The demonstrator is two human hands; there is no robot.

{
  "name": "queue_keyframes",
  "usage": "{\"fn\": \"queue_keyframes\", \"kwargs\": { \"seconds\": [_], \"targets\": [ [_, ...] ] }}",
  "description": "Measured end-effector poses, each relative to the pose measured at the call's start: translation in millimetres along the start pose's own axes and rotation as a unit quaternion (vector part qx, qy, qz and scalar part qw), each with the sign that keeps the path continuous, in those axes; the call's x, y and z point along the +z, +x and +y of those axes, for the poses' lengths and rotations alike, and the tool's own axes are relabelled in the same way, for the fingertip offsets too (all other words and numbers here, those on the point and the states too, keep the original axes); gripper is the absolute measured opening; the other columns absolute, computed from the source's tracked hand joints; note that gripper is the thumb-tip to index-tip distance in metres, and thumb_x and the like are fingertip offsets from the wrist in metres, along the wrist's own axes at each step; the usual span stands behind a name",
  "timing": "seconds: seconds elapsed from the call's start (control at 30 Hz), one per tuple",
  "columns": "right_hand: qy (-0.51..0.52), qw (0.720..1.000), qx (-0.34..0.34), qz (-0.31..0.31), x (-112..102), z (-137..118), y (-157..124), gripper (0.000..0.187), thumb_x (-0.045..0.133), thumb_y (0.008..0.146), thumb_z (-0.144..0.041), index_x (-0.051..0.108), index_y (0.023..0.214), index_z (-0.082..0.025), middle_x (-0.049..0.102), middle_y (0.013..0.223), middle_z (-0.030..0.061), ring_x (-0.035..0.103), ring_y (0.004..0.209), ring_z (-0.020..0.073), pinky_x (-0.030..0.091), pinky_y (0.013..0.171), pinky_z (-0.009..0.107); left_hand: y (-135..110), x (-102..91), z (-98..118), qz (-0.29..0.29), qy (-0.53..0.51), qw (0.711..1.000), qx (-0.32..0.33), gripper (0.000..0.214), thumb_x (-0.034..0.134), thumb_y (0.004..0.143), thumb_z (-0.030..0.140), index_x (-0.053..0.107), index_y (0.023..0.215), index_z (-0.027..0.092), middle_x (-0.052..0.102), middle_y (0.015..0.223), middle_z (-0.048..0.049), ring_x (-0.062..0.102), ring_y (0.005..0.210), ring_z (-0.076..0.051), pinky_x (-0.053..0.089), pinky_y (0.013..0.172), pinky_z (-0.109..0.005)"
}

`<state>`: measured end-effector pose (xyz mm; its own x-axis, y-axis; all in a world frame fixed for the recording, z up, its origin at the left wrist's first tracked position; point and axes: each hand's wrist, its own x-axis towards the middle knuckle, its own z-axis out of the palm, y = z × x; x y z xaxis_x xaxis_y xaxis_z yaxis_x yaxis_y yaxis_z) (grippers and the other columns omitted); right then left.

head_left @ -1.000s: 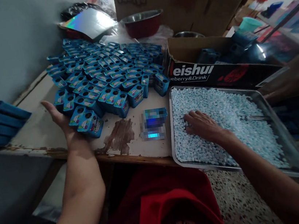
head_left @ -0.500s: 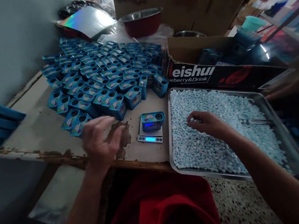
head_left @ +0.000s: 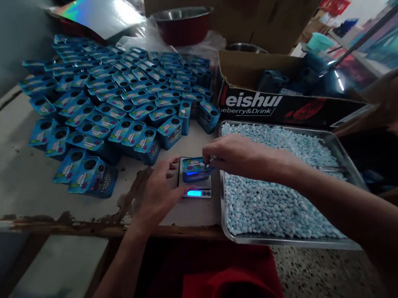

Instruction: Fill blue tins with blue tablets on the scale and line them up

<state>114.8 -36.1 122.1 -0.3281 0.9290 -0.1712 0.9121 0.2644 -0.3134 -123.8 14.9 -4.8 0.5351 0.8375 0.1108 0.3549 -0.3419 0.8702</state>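
A small blue printed candy box [head_left: 190, 166] stands upright on a pocket digital scale [head_left: 199, 194] whose display glows blue. My right hand [head_left: 238, 152] reaches over it from the right, fingertips pinched together at the round hole in the box's top. A small pale candy shows at those fingertips; how many are held is hidden. My left hand [head_left: 156, 191] is at the scale's left side, thumb and fingers spread apart around its edge, holding nothing. Pale blue and white candies [head_left: 261, 209] fill much of the metal tray [head_left: 226, 226] under my right forearm.
Many similar blue boxes [head_left: 130, 111] crowd the table's left and back. A black printed carton [head_left: 289, 108] stands behind the tray, with a red bowl [head_left: 183, 31] farther back. A scoop handle [head_left: 330, 169] lies among the candies. Another person's hand [head_left: 395, 108] is at the right.
My right hand has moved left from the candy tray to the hole of the box on the scale. My left hand has moved right to the scale's edge. The view has shifted slightly.
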Motion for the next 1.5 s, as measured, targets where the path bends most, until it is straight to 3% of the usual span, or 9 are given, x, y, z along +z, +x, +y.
{"fn": "queue_keyframes", "kwargs": {
  "seconds": [0.3, 0.47, 0.57, 0.67, 0.8, 0.9, 1.0, 1.3, 1.5],
  "targets": [
    [0.056, 0.997, 0.048, -0.011, -6, -1, 5, 0.019, 0.078, 0.091, -0.016, 0.080, 0.110, -0.020, 0.072, 0.083, 0.0014, 0.060, 0.075, 0.0153, 0.036, 0.069, 0.027, 1, -13.3, -7, -0.015, -0.059, 0.998, -0.020, 0.077, 0.093, 0.079, 0.041, 0.061, 0.147, 0.030, 0.068, 0.134, -0.0066, 0.067, 0.116, -0.025, 0.058, 0.104, -0.044],
    [0.122, 0.988, 0.099, 0.004, -5, 0, 12, 0.024, 0.087, 0.080, -0.015, 0.081, 0.103, -0.020, 0.067, 0.075, -0.0029, 0.058, 0.069, 0.0132, 0.036, 0.065, 0.026, 5, -14.5, 3, -0.016, -0.122, 0.992, -0.008, 0.078, 0.095, 0.075, 0.041, 0.063, 0.144, 0.028, 0.070, 0.137, -0.0089, 0.070, 0.116, -0.027, 0.061, 0.100, -0.042],
    [0.217, 0.970, 0.097, 0.044, -4, 10, 10, 0.010, 0.085, 0.080, -0.021, 0.079, 0.088, -0.020, 0.067, 0.073, -0.0021, 0.057, 0.068, 0.0131, 0.038, 0.064, 0.027, 5, -18.4, 14, 0.005, -0.128, 0.992, 0.004, 0.062, 0.091, 0.080, 0.041, 0.069, 0.135, 0.025, 0.074, 0.128, -0.0093, 0.073, 0.109, -0.025, 0.062, 0.098, -0.041],
    [0.413, 0.887, 0.141, 0.153, 0, 33, -5, 0.019, 0.088, 0.079, -0.034, 0.075, 0.081, -0.019, 0.063, 0.072, -0.0011, 0.051, 0.063, 0.0115, 0.038, 0.057, 0.026, 9, -21.9, 25, 0.037, -0.077, 0.996, 0.028, 0.035, 0.085, 0.088, 0.041, 0.075, 0.117, 0.024, 0.077, 0.112, -0.0065, 0.074, 0.099, -0.023, 0.063, 0.093, -0.038],
    [0.613, 0.696, 0.223, 0.302, 14, 77, -53, 0.037, 0.096, 0.073, -0.035, 0.062, 0.075, -0.022, 0.047, 0.068, -0.0059, 0.029, 0.053, 0.0065, 0.026, 0.044, 0.020, 20, -21.5, 34, 0.075, 0.051, 0.990, 0.106, 0.017, 0.082, 0.091, 0.038, 0.076, 0.096, 0.023, 0.077, 0.099, -0.0043, 0.072, 0.093, -0.024, 0.060, 0.089, -0.039],
    [0.697, 0.583, 0.275, 0.314, 34, 99, -95, 0.043, 0.099, 0.068, -0.028, 0.058, 0.077, -0.023, 0.044, 0.069, -0.0064, 0.028, 0.053, 0.0065, 0.025, 0.039, 0.015, 26, -18.8, 40, 0.070, 0.110, 0.981, 0.143, 0.009, 0.080, 0.092, 0.029, 0.077, 0.092, 0.020, 0.076, 0.095, -0.0042, 0.072, 0.093, -0.024, 0.058, 0.088, -0.040],
    [0.733, 0.529, 0.317, 0.288, 56, 97, -117, 0.037, 0.097, 0.067, -0.028, 0.064, 0.085, -0.023, 0.054, 0.075, -0.0025, 0.040, 0.056, 0.0086, 0.028, 0.039, 0.015, 29, -15.4, 45, 0.062, 0.137, 0.977, 0.149, 0.003, 0.080, 0.091, 0.022, 0.078, 0.090, 0.020, 0.076, 0.095, -0.0040, 0.073, 0.092, -0.024, 0.059, 0.087, -0.039],
    [0.712, 0.625, 0.271, 0.170, 71, 56, -100, 0.033, 0.094, 0.074, -0.043, 0.076, 0.087, -0.019, 0.060, 0.078, 0.0000, 0.040, 0.056, 0.0069, 0.027, 0.042, 0.018, 36, 1.2, 60, 0.080, 0.200, 0.962, 0.168, 0.006, 0.081, 0.091, 0.023, 0.080, 0.087, 0.020, 0.073, 0.101, -0.0067, 0.069, 0.100, -0.026, 0.056, 0.097, -0.044],
    [0.676, 0.643, 0.292, 0.209, 73, 51, -104, 0.032, 0.096, 0.069, -0.030, 0.079, 0.095, -0.022, 0.075, 0.095, 0.0045, 0.060, 0.071, 0.0120, 0.051, 0.060, 0.022, 36, 21.4, 75, 0.042, 0.173, 0.963, 0.201, 0.006, 0.082, 0.092, 0.024, 0.080, 0.091, 0.019, 0.072, 0.105, -0.0071, 0.066, 0.105, -0.024, 0.054, 0.098, -0.040]
  ]
}}
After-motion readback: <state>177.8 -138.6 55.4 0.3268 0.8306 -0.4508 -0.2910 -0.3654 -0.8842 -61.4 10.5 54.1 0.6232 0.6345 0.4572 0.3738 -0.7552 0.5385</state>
